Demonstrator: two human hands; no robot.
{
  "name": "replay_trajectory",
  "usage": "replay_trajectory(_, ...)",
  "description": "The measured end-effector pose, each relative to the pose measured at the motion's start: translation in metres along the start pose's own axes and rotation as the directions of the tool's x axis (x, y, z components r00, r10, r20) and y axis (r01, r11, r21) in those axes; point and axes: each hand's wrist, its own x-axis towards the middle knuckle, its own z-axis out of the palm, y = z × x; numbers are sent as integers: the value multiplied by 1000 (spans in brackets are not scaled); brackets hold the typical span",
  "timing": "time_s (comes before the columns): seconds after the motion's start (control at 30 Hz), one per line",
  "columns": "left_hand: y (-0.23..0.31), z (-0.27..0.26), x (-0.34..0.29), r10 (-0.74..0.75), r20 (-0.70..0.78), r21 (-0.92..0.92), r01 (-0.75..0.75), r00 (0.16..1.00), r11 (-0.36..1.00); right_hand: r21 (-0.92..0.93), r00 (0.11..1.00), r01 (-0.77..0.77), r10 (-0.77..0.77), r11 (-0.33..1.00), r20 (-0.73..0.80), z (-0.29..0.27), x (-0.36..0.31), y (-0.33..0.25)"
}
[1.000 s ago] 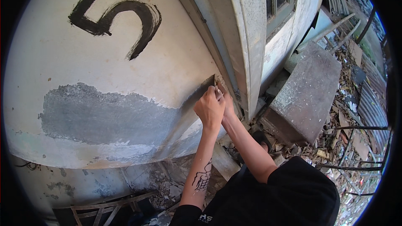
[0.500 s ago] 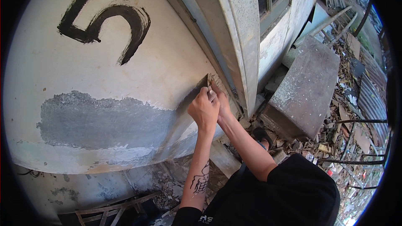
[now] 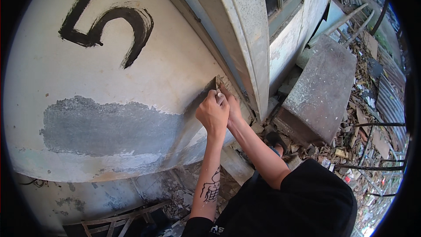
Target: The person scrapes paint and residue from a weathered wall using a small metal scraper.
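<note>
Both hands come together low on a whitewashed wall (image 3: 131, 79), near its right edge. My left hand (image 3: 214, 113) is closed around the pale handle of a scraper (image 3: 219, 98). The tool's dark, flat blade points up against the wall, beside a rough, chipped strip of plaster (image 3: 228, 85). Just behind the left hand, my right hand (image 3: 233, 107) is closed on the same scraper, one finger reaching up along it. Left of the hands spreads a bare grey patch (image 3: 114, 127) with a ragged upper edge, where the white coat is gone.
A black painted figure (image 3: 138, 26) marks the upper wall. To the right stand a post (image 3: 250, 44) and a window (image 3: 280, 0). A brown block (image 3: 320, 87) lies among rubble (image 3: 355, 149) with thin bars. A metal frame (image 3: 118, 221) is at lower left.
The hands and scraper have shifted very slightly left against the wall, and the blade's tilt differs a little. Both hands keep their hold. The whole view has moved slightly.
</note>
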Motion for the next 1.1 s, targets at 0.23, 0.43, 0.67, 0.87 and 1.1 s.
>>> replay_trajectory(0.23,-1,-3,3,13,-12,-6,-13,1000,1000,36,999,-42,42,998,3,-2,8,10)
replay_trajectory(0.43,-2,2,-2,63,-14,73,-62,998,995,127,991,-53,36,991,128,-16,19,17)
replay_trajectory(0.67,-1,6,-1,85,18,111,-86,996,990,125,996,-18,7,992,84,-13,14,13)
replay_trajectory(0.87,3,13,-2,64,1,94,-63,998,994,132,990,-100,85,986,115,-16,17,9)
replay_trajectory(1.1,0,19,-10,41,23,114,-43,999,993,101,976,-145,126,984,179,-28,18,8)
